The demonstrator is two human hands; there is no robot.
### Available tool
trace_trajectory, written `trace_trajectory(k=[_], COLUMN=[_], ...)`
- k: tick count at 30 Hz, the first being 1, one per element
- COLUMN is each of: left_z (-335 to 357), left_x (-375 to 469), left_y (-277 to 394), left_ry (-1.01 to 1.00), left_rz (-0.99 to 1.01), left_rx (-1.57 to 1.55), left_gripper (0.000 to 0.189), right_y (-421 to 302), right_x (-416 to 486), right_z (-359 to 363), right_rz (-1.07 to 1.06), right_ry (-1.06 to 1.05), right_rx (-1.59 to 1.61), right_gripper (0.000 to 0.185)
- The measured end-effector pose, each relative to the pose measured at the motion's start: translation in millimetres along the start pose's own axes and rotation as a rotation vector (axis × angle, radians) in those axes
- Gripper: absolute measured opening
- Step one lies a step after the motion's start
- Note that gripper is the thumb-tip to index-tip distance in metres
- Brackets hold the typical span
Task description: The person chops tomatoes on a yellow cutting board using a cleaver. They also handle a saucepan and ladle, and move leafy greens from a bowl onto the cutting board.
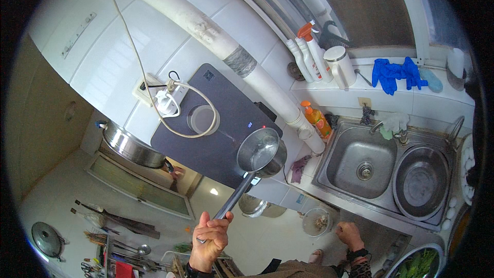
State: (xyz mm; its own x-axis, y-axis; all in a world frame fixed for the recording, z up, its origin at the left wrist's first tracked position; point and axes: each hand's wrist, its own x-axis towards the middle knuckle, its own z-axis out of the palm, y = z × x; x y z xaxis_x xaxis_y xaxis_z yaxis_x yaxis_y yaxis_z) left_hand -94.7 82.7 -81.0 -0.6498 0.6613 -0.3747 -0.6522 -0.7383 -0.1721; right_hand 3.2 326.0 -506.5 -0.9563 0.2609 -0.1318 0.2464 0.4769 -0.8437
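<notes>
My left hand (211, 235) grips the long metal handle of a small steel saucepan (259, 153). The pan is over the near right part of a dark induction cooktop (231, 96), beside its lit display; whether it touches the surface, I cannot tell. Something clear and shiny, perhaps water, shows inside it. A round clear container (203, 119) stands on the cooktop, with a white cable looped over it. My right hand (348, 235), fingers curled, hangs at the lower right, near a bin (316, 222) on the floor; I see nothing in it.
A double steel sink (361, 162) is on the right, with a metal basin (421, 183) in one bowl. An orange soap bottle (318, 119) stands by a white pipe. Blue gloves (397, 73) and spray bottles line the sill. A steel pot (133, 146) is at the left, and a bowl of greens (420, 264) at the lower right.
</notes>
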Motion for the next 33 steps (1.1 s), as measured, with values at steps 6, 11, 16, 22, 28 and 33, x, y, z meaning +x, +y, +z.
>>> trace_trajectory(k=[6, 11, 16, 22, 28, 33], left_z=[-1, -1, -1, 0, 0, 0], left_x=[-1, -1, -1, -2, -3, -4], left_y=[2, 2, 3, 4, 5, 8], left_ry=[-0.007, -0.007, -0.007, 0.013, -0.005, 0.0], left_rz=[-0.004, -0.006, -0.018, -0.01, -0.033, -0.041], left_rx=[-0.008, -0.005, 0.011, 0.02, -0.007, -0.018], left_gripper=[0.054, 0.053, 0.051, 0.051, 0.052, 0.05], right_y=[8, 5, 4, 6, 7, 16], right_x=[-1, -7, -10, -16, -16, -17], right_z=[4, -1, -3, 0, -1, 2], right_rz=[-0.022, 0.049, 0.015, -0.005, 0.018, 0.041], right_ry=[0.016, -0.035, -0.02, 0.022, -0.001, -0.044], right_rx=[-0.017, 0.002, -0.049, -0.064, -0.066, -0.113], right_gripper=[0.022, 0.023, 0.021, 0.023, 0.022, 0.026])
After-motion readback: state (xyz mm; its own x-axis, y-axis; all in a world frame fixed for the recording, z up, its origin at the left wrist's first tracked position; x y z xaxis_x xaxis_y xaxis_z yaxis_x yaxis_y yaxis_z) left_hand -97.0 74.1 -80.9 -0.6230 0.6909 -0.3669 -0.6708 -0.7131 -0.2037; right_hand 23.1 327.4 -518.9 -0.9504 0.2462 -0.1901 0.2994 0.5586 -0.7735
